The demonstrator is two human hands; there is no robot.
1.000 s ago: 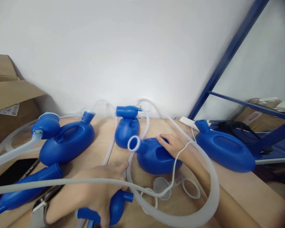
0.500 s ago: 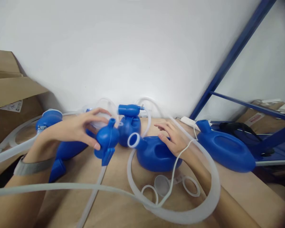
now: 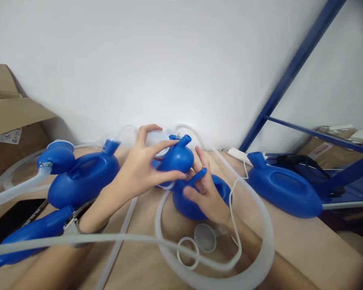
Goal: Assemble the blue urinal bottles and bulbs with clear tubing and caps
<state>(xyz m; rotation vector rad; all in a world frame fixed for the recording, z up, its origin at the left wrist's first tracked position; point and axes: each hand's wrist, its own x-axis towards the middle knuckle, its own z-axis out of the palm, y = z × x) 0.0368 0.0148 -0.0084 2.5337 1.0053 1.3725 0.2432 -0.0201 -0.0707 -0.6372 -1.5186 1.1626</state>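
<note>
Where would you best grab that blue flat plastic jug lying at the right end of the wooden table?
Probably by the handle bar moulded along the top of the blue flat plastic jug, coming down from above with fingers hooked into the hollow beneath it. The body is broad and smooth, the spout is short, and the jug lies flat with that side up.

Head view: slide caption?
Left hand grips a blue bulb fitting over a blue jug; right hand touches the fitting's tab, translucent hose looped around.

I see through one head camera, looking forward and down across the table, facing the wall behind it, left hand and right hand close up.
</note>
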